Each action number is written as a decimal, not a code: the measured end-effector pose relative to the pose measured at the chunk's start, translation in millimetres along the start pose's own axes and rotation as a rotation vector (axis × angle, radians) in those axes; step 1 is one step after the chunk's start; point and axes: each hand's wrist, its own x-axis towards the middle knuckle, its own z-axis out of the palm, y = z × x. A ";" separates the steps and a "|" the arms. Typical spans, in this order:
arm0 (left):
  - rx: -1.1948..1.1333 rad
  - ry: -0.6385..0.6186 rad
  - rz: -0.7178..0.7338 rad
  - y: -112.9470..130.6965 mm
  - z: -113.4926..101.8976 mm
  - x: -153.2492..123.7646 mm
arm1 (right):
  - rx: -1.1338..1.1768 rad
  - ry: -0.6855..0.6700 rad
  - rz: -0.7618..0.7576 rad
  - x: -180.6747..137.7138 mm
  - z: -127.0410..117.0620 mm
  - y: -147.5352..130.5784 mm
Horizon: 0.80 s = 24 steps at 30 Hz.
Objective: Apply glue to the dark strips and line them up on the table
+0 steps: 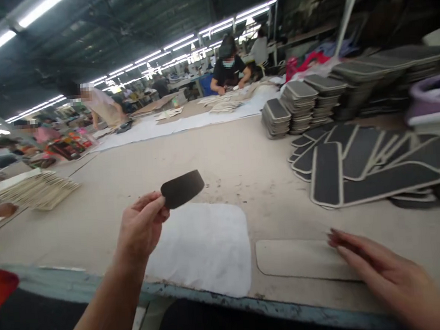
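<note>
My left hand (143, 223) pinches a dark, slightly curved flat piece with rounded corners (183, 189) by its left end, above the table. Under it lies a white sheet with rounded corners (207, 249) near the table's front edge. To the right of that sheet is a long beige panel with rounded corners (294, 257). My right hand (385, 269) is over the panel's right end, thumb and fingers drawn together. Blur hides whether anything is between those fingertips or whether they grip the panel.
Dark panels with pale borders (390, 183) lie fanned out at the right, before neat stacks of similar panels (301, 106). A bundle of beige pieces (37, 190) lies at the left by another person's hand (1, 212). Co-workers stand beyond the table (189, 152).
</note>
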 end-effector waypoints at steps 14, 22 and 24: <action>-0.461 -0.421 -0.545 -10.9 106.7 -121.0 | 0.752 -0.125 0.560 25.1 -31.1 -7.2; -0.418 -0.392 -0.560 -39.8 109.4 -124.0 | 0.484 -0.122 0.538 27.7 -56.5 8.7; -0.270 -0.372 -0.541 -50.7 107.4 -122.6 | 0.336 -0.155 0.520 26.6 -66.6 12.6</action>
